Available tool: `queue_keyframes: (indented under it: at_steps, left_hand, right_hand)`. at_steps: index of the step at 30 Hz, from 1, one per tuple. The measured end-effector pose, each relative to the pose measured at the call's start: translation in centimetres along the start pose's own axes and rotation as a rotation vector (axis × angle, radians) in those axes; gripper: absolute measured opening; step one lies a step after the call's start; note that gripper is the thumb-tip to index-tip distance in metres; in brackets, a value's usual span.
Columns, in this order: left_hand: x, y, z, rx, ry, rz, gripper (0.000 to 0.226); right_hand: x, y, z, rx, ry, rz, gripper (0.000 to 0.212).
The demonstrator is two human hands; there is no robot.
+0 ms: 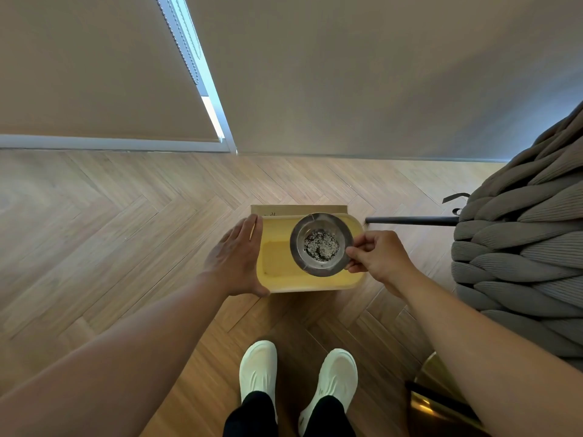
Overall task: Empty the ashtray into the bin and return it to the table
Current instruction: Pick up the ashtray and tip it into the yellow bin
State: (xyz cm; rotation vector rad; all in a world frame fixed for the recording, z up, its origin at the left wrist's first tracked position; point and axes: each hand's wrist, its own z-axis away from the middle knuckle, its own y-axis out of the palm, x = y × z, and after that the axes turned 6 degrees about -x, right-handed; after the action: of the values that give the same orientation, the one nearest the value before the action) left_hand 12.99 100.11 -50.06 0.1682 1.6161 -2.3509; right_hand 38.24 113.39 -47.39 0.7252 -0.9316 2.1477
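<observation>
You have a single view, from the camera on your head, looking steeply down and a little forward. Its wide angle bends the floor (126, 234) and wall (347, 74) at the edges. Your own shoes (258, 367) sit at the bottom edge, both forearms reach in from the lower corners, and the open yellow bin (277, 266) lies near the centre, close below you.

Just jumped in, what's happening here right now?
A person stands over a yellow bin on the wood floor. The right hand pinches the rim of a metal ashtray, held level above the bin's opening with the ash inside it. The left hand rests open against the bin's left side. Nothing is tipped out yet.
</observation>
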Motion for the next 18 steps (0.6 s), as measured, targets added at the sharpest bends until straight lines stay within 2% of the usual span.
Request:
queue_keyframes:
  at_steps: [4, 9, 13, 18]
  left_hand:
    - [-0.1, -0.1, -0.4, -0.002, -0.007, 0.010, 0.154]
    - [-0.1, -0.1, -0.8, -0.015, -0.004, 0.002, 0.156]
    - [0.0, -0.1, -0.9, -0.015, -0.004, 0.013, 0.157]
    - [0.0, -0.1, -0.7, -0.026, 0.003, 0.028, 0.157]
  right_hand:
    - [0.0, 0.3, -0.3, -0.078, -0.085, 0.054, 0.007]
    - [-0.1, 1.0, -0.3, -0.139, -0.279, 0.185, 0.011]
    - [-0.3, 1.6, 0.6, -0.156, -0.537, 0.340, 0.005]
    - [-1.5, 2.1, 1.8, -0.182, -0.998, 0.679, 0.013]
